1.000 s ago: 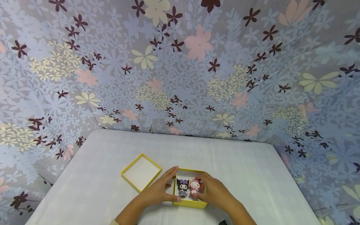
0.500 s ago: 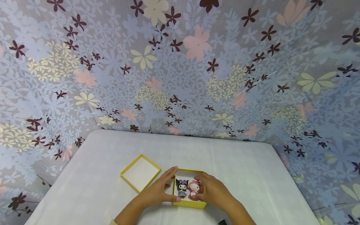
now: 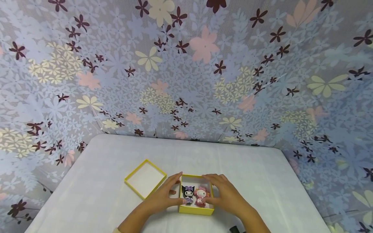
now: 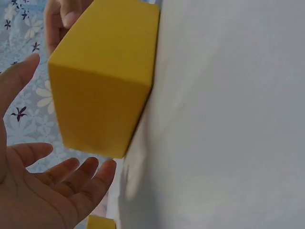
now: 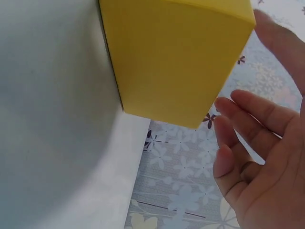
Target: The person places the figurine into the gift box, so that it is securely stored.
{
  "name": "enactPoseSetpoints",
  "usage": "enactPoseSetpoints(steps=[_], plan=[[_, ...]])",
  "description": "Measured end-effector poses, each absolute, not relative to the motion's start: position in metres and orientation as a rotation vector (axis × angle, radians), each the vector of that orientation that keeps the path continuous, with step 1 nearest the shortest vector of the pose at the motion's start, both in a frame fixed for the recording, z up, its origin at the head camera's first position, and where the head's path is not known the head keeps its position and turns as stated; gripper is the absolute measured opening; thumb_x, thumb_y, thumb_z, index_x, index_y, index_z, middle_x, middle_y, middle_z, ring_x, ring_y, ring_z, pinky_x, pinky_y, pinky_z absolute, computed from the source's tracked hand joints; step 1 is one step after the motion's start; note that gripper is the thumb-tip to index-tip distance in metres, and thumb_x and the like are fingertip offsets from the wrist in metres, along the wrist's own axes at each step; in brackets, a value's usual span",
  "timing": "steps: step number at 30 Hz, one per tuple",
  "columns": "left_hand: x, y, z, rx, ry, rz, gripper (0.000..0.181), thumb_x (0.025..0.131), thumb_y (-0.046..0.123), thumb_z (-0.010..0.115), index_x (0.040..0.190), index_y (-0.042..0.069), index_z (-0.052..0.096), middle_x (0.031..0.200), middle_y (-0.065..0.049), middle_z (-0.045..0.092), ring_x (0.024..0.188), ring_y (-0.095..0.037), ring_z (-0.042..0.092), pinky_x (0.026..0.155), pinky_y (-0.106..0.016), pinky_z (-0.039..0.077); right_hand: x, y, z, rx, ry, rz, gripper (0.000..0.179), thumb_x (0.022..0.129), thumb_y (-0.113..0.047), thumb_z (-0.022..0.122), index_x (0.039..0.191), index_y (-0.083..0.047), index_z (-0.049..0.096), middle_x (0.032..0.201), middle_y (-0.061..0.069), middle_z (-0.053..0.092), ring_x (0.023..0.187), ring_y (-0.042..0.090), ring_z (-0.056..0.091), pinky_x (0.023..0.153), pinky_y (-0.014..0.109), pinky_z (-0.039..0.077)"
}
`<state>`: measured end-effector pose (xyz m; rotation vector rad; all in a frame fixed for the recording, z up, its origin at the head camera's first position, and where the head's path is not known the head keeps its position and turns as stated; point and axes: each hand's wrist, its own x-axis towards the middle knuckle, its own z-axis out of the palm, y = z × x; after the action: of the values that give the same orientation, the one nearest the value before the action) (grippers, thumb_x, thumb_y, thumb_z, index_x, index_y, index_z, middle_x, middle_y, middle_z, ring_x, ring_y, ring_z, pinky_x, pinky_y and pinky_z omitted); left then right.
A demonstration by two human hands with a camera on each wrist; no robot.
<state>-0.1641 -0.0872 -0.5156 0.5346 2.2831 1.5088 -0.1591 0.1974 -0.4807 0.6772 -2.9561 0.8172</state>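
One black-eared figurine [image 3: 188, 192]: lay face up inside the yellow box [image 3: 196, 210], in its left half.
One pink figurine [image 3: 201, 193]: lay face up in the right half of the box, just beside the other.
Yellow box: sat uncovered on the white table [image 3: 247, 168], its white inside facing up, between the two hands.
Left hand [image 3: 161, 196]: stood at the box's left side, fingers spread, thumb by the near left corner, fingertips toward the far left corner; contact with the wall could not be told.
Right hand [image 3: 225, 193]: stood at the box's right side, fingers loosely bent and parted from the thumb, which reached over the rim by the pink figurine; whether it touched the figurine could not be told.
Yellow-rimmed lid [image 3: 145, 179]: lay to the left of the box and a little beyond it, hollow side up, turned at an angle.
Black object [image 3: 234, 229]: showed partly, nearer the wearer and to the right of the box.
Flowered backdrop [image 3: 186, 71]: rose behind the box, past the table's far edge.
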Motion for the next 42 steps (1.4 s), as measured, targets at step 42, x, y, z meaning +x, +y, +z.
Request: enactPoseSetpoints(steps=[42], plan=[[-0.167, -0.146, -0.497, 0.259, 2.577, 1.522, 0.079, 0.088, 0.033, 0.080, 0.156, 0.025, 0.040, 0.153, -0.003, 0.049, 0.140, -0.030, 0.049, 0.109, -0.046, 0.051, -0.153, 0.217, -0.493, 0.687, -3.139, 1.071, 0.107, 0.076, -0.068, 0.075, 0.162, -0.024, 0.027, 0.170, -0.002, 0.021, 0.152, 0.035, 0.031, 0.117, 0.062, 0.037]])
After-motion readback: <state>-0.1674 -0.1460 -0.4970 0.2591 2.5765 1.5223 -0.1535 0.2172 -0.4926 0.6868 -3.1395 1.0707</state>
